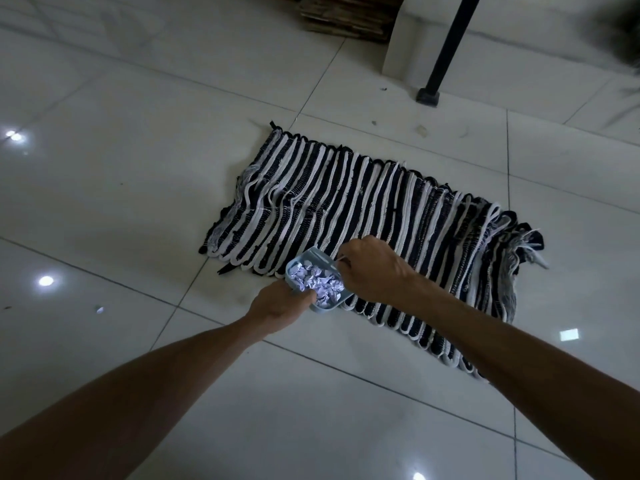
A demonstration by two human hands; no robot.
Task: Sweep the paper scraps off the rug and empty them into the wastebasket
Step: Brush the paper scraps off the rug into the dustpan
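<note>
A black-and-white striped rug [374,216] lies on the white tile floor. At its near edge my left hand [277,306] grips a small light-blue dustpan [304,261] heaped with crumpled white paper scraps [320,282]. My right hand [374,268] is closed just right of the pan, over the rug's edge, holding a thin pale handle, probably a small brush, whose head is hidden. The rug's surface shows no loose scraps. No wastebasket is in view.
A black table leg [446,46] with a foot stands beyond the rug. A stack of cardboard [346,15] lies at the top. One small white scrap [99,310] and a few specks [420,130] rest on the tiles.
</note>
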